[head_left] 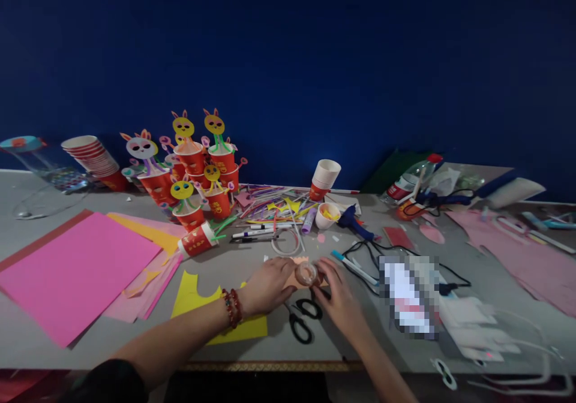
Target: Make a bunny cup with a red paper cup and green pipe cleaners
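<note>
My left hand point(269, 284), with a red bead bracelet on its wrist, rests with curled fingers on an orange paper piece point(297, 271). My right hand point(338, 295) is closed around a small roll of clear tape point(307, 274) held just above that paper. Black-handled scissors point(302, 319) lie on the grey table point(279, 346) right below both hands. A cut yellow paper sheet point(198, 298) lies under my left wrist.
Pink and yellow paper sheets point(72, 271) spread at left. Red cups topped with paper bunny faces point(198, 169) stand behind them, beside a cup stack point(96, 160). Straws and pens point(274, 211), a blue glue gun point(355, 223), a bottle point(411, 181) and cables lie further back.
</note>
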`<state>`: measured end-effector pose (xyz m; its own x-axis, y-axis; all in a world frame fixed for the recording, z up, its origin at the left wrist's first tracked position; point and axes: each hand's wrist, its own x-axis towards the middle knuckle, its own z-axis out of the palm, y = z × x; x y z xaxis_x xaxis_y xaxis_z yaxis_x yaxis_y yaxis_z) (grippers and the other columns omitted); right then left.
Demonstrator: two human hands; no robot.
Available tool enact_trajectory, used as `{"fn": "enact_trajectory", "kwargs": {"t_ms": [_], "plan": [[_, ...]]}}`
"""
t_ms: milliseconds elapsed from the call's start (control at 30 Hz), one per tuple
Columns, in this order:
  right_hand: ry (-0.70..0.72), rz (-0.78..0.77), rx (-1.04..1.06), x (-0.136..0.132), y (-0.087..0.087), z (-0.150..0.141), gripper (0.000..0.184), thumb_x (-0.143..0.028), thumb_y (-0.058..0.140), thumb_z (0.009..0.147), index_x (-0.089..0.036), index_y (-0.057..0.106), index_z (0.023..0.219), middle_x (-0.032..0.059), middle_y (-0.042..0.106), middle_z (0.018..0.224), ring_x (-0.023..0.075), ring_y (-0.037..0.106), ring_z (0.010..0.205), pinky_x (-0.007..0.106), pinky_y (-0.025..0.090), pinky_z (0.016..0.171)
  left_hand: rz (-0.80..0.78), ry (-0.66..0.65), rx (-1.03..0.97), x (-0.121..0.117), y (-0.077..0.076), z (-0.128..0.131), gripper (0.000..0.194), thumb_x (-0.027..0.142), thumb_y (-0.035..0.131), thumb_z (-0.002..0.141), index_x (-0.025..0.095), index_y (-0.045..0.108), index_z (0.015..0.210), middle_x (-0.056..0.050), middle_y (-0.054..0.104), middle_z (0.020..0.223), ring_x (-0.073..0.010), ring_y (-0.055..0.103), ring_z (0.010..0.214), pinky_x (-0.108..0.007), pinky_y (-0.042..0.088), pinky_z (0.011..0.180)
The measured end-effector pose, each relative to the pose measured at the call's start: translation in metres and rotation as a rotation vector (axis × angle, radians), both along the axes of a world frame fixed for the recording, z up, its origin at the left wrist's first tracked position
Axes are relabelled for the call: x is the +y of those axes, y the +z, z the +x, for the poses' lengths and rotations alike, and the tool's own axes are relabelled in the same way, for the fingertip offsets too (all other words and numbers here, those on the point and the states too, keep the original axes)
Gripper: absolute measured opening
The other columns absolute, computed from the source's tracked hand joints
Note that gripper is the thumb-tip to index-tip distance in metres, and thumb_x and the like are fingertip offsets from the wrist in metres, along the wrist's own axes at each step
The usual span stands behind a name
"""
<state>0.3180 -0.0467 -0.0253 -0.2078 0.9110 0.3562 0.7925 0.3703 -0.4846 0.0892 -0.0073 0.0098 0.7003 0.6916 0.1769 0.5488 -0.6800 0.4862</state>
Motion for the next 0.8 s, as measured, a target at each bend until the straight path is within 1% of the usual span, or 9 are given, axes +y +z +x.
{"fn": "enact_trajectory", "kwargs": {"t_ms": [133,200,267,300,400,467,633,800], "plan": [[0.0,-0.053,0.09,0.0,-0.004,0.003,0.055,-0.021,0.05,0.09,-0.021,0.038,0.143,0.0163,0.051,0.141,0.0266,0.063,0.115,0.044,0.056,0.096,0.006,0.082,0.079,0.007,0.006,0.019,0.053,0.042,0.061,0.088,0.019,0.045,0.133,-0.013,0.06,0.127,-0.0291,0.057,0.118,-0.044,0.048,0.1],[-0.009,-0.065,0.093,-0.002,-0.005,0.004,0.057,-0.021,0.051,0.089,-0.021,0.037,0.144,0.0157,0.05,0.142,0.0271,0.061,0.119,0.044,0.055,0.097,0.029,0.098,0.13,0.01,0.006,0.028,0.051,0.044,0.062,0.087,0.02,0.049,0.13,-0.012,0.062,0.121,-0.03,0.059,0.113,-0.045,0.049,0.097],[-0.035,-0.039,0.073,-0.004,-0.005,0.006,0.052,-0.021,0.053,0.089,-0.021,0.042,0.14,0.0151,0.053,0.139,0.0285,0.057,0.124,0.046,0.053,0.1,0.048,0.103,0.145,0.012,0.003,0.033,0.045,0.043,0.062,0.087,0.021,0.053,0.127,-0.011,0.063,0.116,-0.0297,0.06,0.109,-0.045,0.049,0.095],[-0.055,-0.018,0.059,-0.006,-0.005,0.007,0.047,-0.021,0.054,0.089,-0.021,0.047,0.135,0.0146,0.056,0.136,0.0291,0.057,0.125,0.047,0.052,0.101,0.054,0.103,0.136,0.013,0.001,0.034,0.043,0.041,0.061,0.088,0.022,0.054,0.126,-0.011,0.063,0.114,-0.0291,0.06,0.109,-0.044,0.049,0.095],[-0.089,0.03,0.016,-0.012,-0.004,0.013,0.023,-0.024,0.057,0.09,-0.021,0.062,0.113,0.0123,0.065,0.122,0.0295,0.061,0.117,0.046,0.053,0.098,0.054,0.108,0.075,0.013,-0.007,0.032,0.042,0.039,0.06,0.089,0.023,0.055,0.127,-0.01,0.063,0.115,-0.0275,0.059,0.108,-0.043,0.048,0.096],[-0.075,0.039,-0.002,-0.015,-0.003,0.016,0.015,-0.023,0.056,0.091,-0.022,0.065,0.103,0.0112,0.068,0.118,0.0288,0.063,0.112,0.044,0.055,0.094,0.05,0.106,0.044,0.012,-0.01,0.029,0.043,0.04,0.061,0.088,0.023,0.055,0.128,-0.009,0.063,0.115,-0.0273,0.059,0.107,-0.042,0.048,0.095],[-0.06,0.035,0.015,-0.016,0.004,0.014,0.015,-0.02,0.053,0.093,-0.021,0.066,0.099,0.0107,0.07,0.111,0.0281,0.065,0.107,0.044,0.054,0.091,0.049,0.095,0.018,0.011,-0.011,0.031,0.047,0.043,0.06,0.089,0.022,0.054,0.131,-0.01,0.063,0.116,-0.028,0.058,0.109,-0.043,0.047,0.096],[-0.065,0.01,0.052,-0.015,0.004,0.013,0.015,-0.018,0.054,0.092,-0.022,0.066,0.1,0.0104,0.07,0.112,0.0272,0.064,0.107,0.043,0.054,0.091,0.033,0.09,-0.011,0.015,-0.016,0.03,0.044,0.043,0.061,0.088,0.024,0.057,0.128,-0.009,0.064,0.116,-0.0278,0.059,0.109,-0.043,0.046,0.096]]}}
